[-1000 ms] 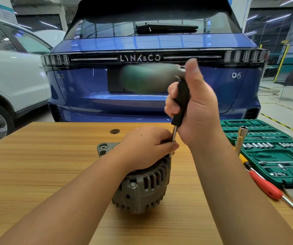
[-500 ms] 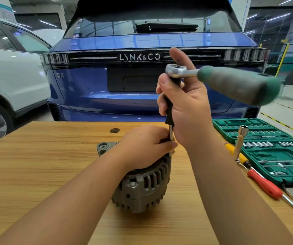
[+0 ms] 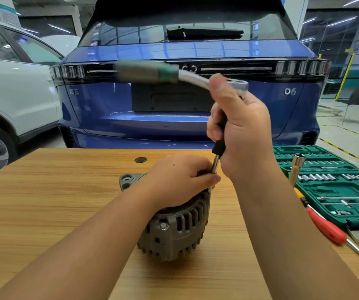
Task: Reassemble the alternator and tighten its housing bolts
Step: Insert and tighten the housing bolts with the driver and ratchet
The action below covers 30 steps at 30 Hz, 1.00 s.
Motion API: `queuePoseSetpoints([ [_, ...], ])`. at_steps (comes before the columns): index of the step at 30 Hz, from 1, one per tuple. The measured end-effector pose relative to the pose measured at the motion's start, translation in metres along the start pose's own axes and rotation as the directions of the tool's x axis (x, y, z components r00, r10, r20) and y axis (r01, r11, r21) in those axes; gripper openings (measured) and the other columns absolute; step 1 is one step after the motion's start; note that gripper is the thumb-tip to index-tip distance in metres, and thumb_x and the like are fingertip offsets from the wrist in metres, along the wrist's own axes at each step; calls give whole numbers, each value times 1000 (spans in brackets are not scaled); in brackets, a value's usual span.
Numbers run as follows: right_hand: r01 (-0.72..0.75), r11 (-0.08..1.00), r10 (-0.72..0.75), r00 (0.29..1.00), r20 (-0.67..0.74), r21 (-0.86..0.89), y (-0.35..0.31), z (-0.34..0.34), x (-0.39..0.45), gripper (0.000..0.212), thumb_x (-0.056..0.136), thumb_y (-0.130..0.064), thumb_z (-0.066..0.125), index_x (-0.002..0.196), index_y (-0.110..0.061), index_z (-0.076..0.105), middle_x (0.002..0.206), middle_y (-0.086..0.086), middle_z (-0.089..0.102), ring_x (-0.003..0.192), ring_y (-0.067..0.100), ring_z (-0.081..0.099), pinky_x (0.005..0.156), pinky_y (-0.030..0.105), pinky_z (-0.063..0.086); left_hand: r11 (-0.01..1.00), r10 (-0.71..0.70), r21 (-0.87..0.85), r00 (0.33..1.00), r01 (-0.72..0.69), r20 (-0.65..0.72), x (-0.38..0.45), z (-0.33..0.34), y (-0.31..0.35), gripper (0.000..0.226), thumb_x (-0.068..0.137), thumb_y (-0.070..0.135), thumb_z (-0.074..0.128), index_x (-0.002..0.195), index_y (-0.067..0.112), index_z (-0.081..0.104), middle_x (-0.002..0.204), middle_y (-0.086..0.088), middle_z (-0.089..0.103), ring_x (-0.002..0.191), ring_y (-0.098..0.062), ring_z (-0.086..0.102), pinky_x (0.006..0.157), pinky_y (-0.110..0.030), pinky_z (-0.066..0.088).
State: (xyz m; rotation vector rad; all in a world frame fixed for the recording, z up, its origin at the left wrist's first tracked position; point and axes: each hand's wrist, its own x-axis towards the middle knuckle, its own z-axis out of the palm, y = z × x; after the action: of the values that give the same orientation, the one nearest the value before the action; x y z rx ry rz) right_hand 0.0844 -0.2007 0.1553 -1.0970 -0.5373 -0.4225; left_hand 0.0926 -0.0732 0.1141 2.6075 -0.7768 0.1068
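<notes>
A grey alternator [image 3: 174, 228] stands on the wooden table [image 3: 44, 213], a housing bolt [image 3: 163, 226] showing on its near side. My left hand [image 3: 180, 178] rests on top of it, fingers curled round the lower metal shaft of an extension bar [image 3: 216, 164]. My right hand [image 3: 239, 131] grips the bar's black upper part. A ratchet sits on top of the bar, its blurred green handle [image 3: 146, 71] pointing left. The bar's lower tip is hidden behind my left fingers.
An open green socket set case [image 3: 330, 187] lies at the table's right. A red-handled screwdriver [image 3: 325, 226] and a yellow-handled tool with an upright socket [image 3: 297, 165] lie beside it. A blue car [image 3: 174, 105] stands behind the table, a white car [image 3: 11, 94] at left.
The ratchet handle swung from pointing right half a second ago round to pointing left. My right hand shifted slightly right; my left hand stayed on the alternator.
</notes>
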Motion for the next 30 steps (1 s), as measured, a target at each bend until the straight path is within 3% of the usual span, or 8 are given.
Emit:
queuePoseSetpoints([
  [2,-29,999,28,999,-38,-29,-1,-3,3,21,91,-29,71,70,-28,70,59,-3,48,46,12,39,46,24,34,1000,1,-6,1000,-1,-1,1,0,-1,24,101,53,49,103,37,66,92,15,68,86,0,60,83,-35,54],
  [4,-65,998,65,998,18,10,0,-5,4,4,93,-27,68,89,-25,68,64,-3,54,50,13,43,51,26,37,1000,3,-6,1000,-3,0,2,0,-1,24,101,53,49,102,36,66,93,14,69,86,-1,61,83,-35,54],
  [9,133,991,-132,991,29,-17,13,0,1,39,101,-3,53,129,-30,52,79,2,61,55,16,45,50,28,39,1000,-21,-9,1000,21,0,3,-1,1,25,102,49,48,108,33,68,96,13,72,88,-4,64,86,-40,55],
  [14,142,988,-146,986,85,56,14,0,0,46,98,3,52,122,-35,62,92,16,50,56,19,40,49,28,37,1000,-9,-16,1000,9,-3,0,-2,3,25,103,45,49,107,31,69,98,11,72,92,-8,66,87,-44,55],
  [19,-67,952,14,984,176,299,8,-4,2,38,94,-37,38,119,-24,62,85,11,55,55,19,42,50,26,35,1000,-11,-6,1000,11,0,0,-3,2,25,103,46,49,105,31,68,98,11,71,93,-8,64,87,-45,53],
  [22,-79,982,61,992,112,170,3,-2,2,32,92,-46,47,107,-21,62,79,5,55,54,17,42,50,27,34,1000,-20,-7,1000,20,10,1,-3,0,27,103,49,48,107,33,68,99,12,71,92,-6,63,87,-42,53],
  [27,26,996,-34,995,-96,-87,0,1,0,19,95,-26,69,76,-21,68,58,-3,47,47,11,40,44,23,35,1000,16,0,1000,-16,14,0,-1,0,28,103,51,47,110,34,68,96,13,70,88,-3,62,83,-37,55],
  [30,-82,997,82,996,-21,7,-2,-3,3,3,94,-25,68,92,-24,69,65,-1,54,51,13,43,50,26,37,1000,15,-12,1000,-15,3,1,-1,-1,24,102,51,48,102,35,66,94,13,70,85,-1,61,81,-33,53],
])
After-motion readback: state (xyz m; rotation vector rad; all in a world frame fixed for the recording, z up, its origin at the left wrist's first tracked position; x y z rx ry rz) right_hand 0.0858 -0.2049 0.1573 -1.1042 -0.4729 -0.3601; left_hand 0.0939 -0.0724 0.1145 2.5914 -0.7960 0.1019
